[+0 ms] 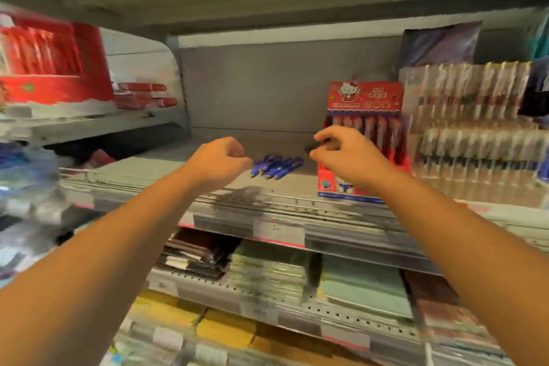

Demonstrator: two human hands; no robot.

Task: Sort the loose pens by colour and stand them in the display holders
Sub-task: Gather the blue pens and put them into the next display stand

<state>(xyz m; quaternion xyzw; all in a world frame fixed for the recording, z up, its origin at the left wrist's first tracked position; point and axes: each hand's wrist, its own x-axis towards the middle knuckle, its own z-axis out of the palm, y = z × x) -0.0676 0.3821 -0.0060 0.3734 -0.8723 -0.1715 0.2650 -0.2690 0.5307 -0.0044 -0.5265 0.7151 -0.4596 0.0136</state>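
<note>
In the head view, a bunch of blue pens (277, 166) is seen lying flat on the grey shelf (142, 178) just above the middle of the picture, side by side and touching, their near ends turned toward seven o'clock; the left hand (218, 162) is held at their nine o'clock, just beside those ends, its back turned to the camera and its fingers curled under, and whether a pen is gripped or even touched cannot be told; the right hand (349, 154) is held at the pens' three o'clock, slightly higher, with thumb and forefinger drawn together on a small dark thing (311, 147), which is too blurred to be named; its other fingers are loosely bent; behind that hand, at its one o'clock, a red display holder (367, 96) with a cartoon cat on its header card is stood on the same shelf, and a row of red-bodied pens (374, 128) is stood upright in it; at three o'clock of the picture, clear tiered holders (469, 140) are filled with rows of upright pens, smeared by motion; at ten o'clock red boxes (50, 68) are stacked on a neighbouring shelf; at six o'clock flat stacks of notebooks (267, 270) are laid on a lower shelf.
</note>
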